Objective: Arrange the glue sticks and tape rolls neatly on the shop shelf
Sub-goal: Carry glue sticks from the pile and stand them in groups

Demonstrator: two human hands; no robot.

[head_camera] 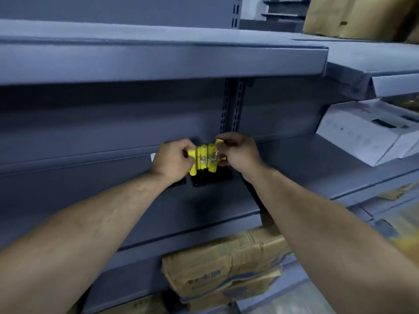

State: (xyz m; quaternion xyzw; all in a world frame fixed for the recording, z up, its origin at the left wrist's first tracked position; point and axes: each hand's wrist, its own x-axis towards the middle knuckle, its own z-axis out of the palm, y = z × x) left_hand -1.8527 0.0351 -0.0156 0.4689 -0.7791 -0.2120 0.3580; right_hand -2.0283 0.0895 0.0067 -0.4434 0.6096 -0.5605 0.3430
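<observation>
Several yellow glue sticks [205,158] with black bases stand upright in a tight row on the grey shop shelf [136,200], near its back wall. My left hand [173,159] grips the leftmost yellow stick from the left side. My right hand [238,151] curls round glue sticks at the right end of the row, one lying across its fingers at the top. The two hands bracket the row between them. No tape rolls show clearly; a small white edge [153,157] peeks out behind my left hand.
An upper grey shelf [158,62] overhangs the row. A slotted upright post [232,105] stands behind it. White boxes [367,134] sit on the neighbouring shelf to the right. Worn cardboard cartons [226,268] fill the shelf below. Brown parcels [353,17] sit at top right.
</observation>
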